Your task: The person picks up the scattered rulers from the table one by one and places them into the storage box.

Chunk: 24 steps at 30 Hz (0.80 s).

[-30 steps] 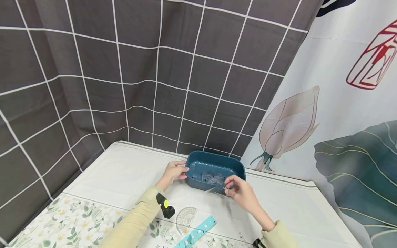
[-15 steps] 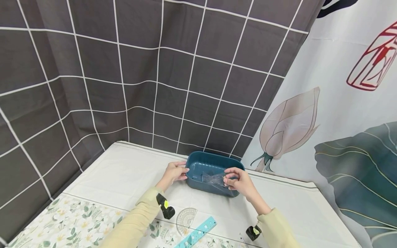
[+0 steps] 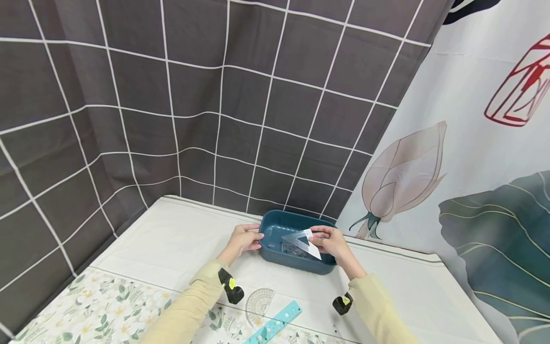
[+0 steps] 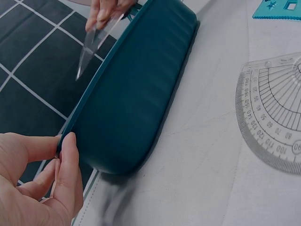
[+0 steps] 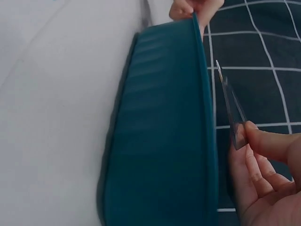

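A dark teal plastic basin point(image 3: 296, 263) stands at the back of the table. My left hand point(image 3: 241, 240) pinches its left rim between thumb and fingers, as the left wrist view point(image 4: 42, 174) also shows. Over the basin's right part, my right hand point(image 3: 334, 242) pinches a clear triangular set square point(image 3: 310, 249) by one end. In the right wrist view the set square point(image 5: 230, 108) is tilted and apart from the rim. Some clear pieces point(image 3: 289, 247) lie in the basin; their kind is hard to make out.
In front of the basin lie a clear protractor point(image 3: 257, 303) and a turquoise ruler point(image 3: 277, 323) with cut-out shapes. A dark checked curtain point(image 3: 240, 143) hangs right behind the basin. The table has a white cloth point(image 3: 189, 229) with a floral part.
My right hand has lifted the set square from beside the basin's front edge to above its inside, and turned it. My left hand stays on the rim.
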### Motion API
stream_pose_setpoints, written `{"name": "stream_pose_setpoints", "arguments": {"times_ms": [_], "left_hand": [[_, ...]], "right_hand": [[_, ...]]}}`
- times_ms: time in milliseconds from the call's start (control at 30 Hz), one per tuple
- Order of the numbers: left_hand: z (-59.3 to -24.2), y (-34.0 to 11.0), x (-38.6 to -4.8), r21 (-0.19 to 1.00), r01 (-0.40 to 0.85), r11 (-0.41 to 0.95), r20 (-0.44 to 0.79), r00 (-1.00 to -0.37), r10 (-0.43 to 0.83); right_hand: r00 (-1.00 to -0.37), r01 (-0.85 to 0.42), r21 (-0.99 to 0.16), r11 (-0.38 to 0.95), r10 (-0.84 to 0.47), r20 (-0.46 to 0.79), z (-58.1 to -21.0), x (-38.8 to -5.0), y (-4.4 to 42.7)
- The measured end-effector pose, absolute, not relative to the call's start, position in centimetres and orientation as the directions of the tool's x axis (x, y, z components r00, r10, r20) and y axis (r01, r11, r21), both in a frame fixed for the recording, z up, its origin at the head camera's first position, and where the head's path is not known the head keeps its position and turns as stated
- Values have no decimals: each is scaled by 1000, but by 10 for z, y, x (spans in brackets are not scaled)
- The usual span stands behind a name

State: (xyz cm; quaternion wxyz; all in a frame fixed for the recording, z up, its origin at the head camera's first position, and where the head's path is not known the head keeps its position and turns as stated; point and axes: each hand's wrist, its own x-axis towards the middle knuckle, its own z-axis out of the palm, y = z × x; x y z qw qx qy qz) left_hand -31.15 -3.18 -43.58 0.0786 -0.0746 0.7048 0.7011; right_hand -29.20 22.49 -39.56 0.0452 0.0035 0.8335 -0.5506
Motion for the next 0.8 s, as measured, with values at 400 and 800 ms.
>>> {"name": "stream_pose_setpoints", "arguments": {"times_ms": [400,800], "left_hand": [[-432,-32,-309,976,-218,6,-218,-976,10],[-431,-32,-308,976,-218,16,-218,-976,13]], "right_hand": [[-995,79,-925,372,-22,-94,-414,-306,218],[-996,85,-832,549,24,-87,-433,-306,214]]}}
